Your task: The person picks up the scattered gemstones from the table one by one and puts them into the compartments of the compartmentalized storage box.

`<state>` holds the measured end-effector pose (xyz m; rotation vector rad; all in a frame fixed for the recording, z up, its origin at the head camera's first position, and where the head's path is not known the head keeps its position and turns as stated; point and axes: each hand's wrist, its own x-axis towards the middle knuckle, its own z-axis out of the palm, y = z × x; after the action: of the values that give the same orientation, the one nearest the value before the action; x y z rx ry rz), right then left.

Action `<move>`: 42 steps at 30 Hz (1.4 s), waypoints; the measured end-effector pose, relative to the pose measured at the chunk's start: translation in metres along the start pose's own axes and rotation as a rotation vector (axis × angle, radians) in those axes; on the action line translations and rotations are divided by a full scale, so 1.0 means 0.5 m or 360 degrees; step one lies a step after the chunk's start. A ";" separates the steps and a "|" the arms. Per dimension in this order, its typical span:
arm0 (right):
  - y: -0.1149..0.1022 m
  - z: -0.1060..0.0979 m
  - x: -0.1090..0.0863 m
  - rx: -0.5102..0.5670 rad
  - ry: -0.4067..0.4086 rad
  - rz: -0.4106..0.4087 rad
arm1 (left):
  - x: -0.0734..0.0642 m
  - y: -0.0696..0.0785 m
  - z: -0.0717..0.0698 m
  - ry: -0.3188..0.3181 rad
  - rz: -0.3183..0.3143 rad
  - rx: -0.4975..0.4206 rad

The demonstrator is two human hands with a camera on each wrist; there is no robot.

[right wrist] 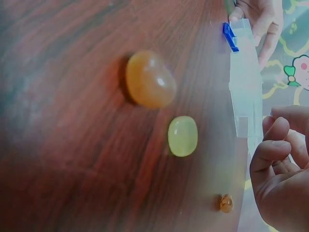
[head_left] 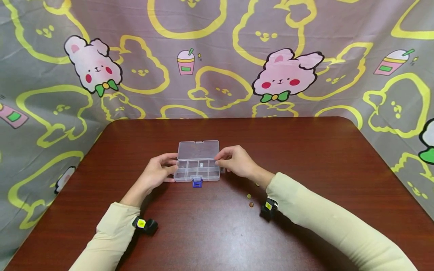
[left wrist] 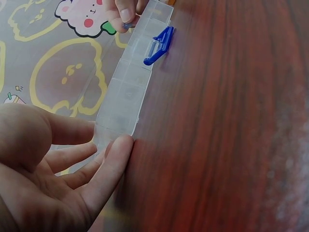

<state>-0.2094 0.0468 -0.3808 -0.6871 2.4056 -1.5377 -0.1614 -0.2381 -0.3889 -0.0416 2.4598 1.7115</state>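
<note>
A clear plastic compartment box (head_left: 197, 169) lies on the table with its lid (head_left: 198, 149) raised away from me. My left hand (head_left: 154, 172) grips the box's left end between thumb and fingers. At the right end, my right hand (head_left: 239, 164) has its fingertips over the back right compartment. The left wrist view shows a small dark bluish bead (left wrist: 127, 25) pinched in those fingertips. A white bead (head_left: 201, 165) sits in a back compartment. On the front wall hangs a blue latch (head_left: 197, 183).
On the brown table (head_left: 217, 233), near my right wrist, lie an orange-brown bead (head_left: 251, 204) and a yellow-green bead (head_left: 249, 196). Another small amber bead (right wrist: 226, 203) lies farther along in the right wrist view. A patterned curtain (head_left: 223, 56) hangs behind the table.
</note>
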 end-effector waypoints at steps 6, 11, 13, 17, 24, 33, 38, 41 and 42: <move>-0.002 0.003 0.001 0.0023 -0.0001 -0.0012 | 0.000 0.002 0.001 0.0001 0.0000 0.0003; -0.004 0.006 0.002 0.0027 -0.0009 -0.0003 | -0.002 0.003 0.001 -0.0001 -0.0001 0.0016; -0.004 0.007 0.002 0.0018 -0.0017 -0.0002 | -0.002 0.004 0.001 -0.0002 -0.0005 0.0019; -0.006 0.008 0.002 0.0002 -0.0026 0.0007 | -0.004 0.004 0.000 0.0001 -0.0009 0.0022; -0.005 0.010 0.002 -0.0004 -0.0031 0.0013 | -0.005 0.004 0.001 0.0006 -0.0006 0.0030; -0.003 0.005 0.001 -0.0005 -0.0021 0.0014 | -0.004 0.006 0.004 0.0011 -0.0013 0.0035; 0.003 0.000 -0.003 -0.0007 -0.0010 0.0014 | -0.003 0.004 0.003 0.0006 -0.0006 0.0026; 0.006 -0.004 -0.007 0.0001 -0.0009 0.0029 | -0.003 0.003 0.002 0.0004 -0.0002 0.0022; 0.007 -0.006 -0.009 0.0001 -0.0010 0.0034 | -0.003 0.003 0.002 0.0004 -0.0002 0.0020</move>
<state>-0.2077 0.0523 -0.3829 -0.6630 2.4002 -1.5258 -0.1600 -0.2367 -0.3877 -0.0440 2.4714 1.6966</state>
